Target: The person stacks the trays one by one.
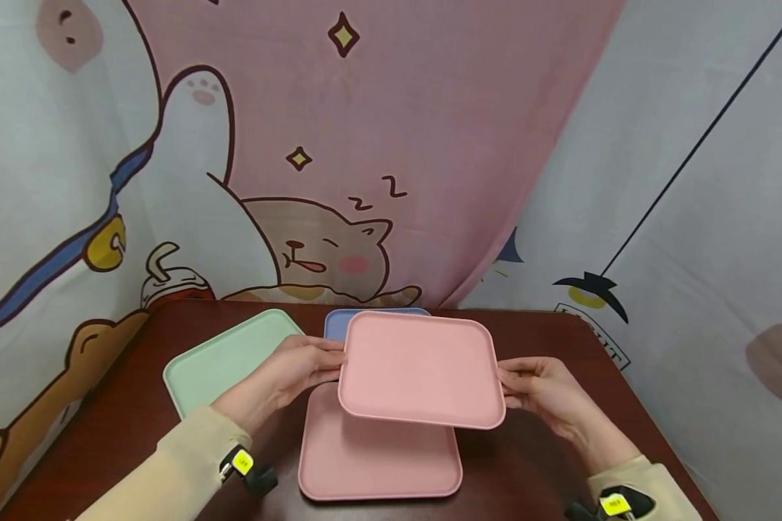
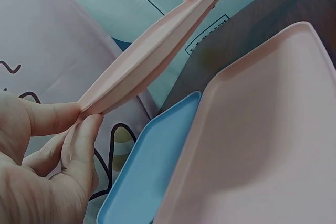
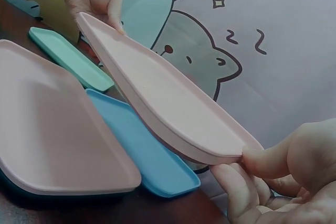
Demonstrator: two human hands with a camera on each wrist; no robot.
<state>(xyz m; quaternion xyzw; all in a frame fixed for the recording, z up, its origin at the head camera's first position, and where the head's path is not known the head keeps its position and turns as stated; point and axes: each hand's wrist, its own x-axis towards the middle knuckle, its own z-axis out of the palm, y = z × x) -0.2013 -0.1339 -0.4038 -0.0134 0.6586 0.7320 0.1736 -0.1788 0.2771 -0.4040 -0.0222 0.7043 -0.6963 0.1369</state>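
Note:
Both hands hold up a pink rectangular tray (image 1: 420,369) by its two short sides, raised and tilted. My left hand (image 1: 300,365) pinches the left edge between thumb and fingers. On the opposite edge, my right hand (image 1: 547,391) has its thumb on top and fingers below, as the right wrist view shows. A second pink tray (image 1: 378,470) lies flat on the table underneath, partly covered by the raised one in the head view. In the right wrist view a dark layer shows under that lower tray's rim.
Behind the pink trays lies a blue tray (image 1: 336,325), mostly hidden in the head view. A light green tray (image 1: 228,362) sits at an angle on the left of the dark brown table (image 1: 547,333). A cartoon-printed curtain (image 1: 469,145) hangs behind and beside the table.

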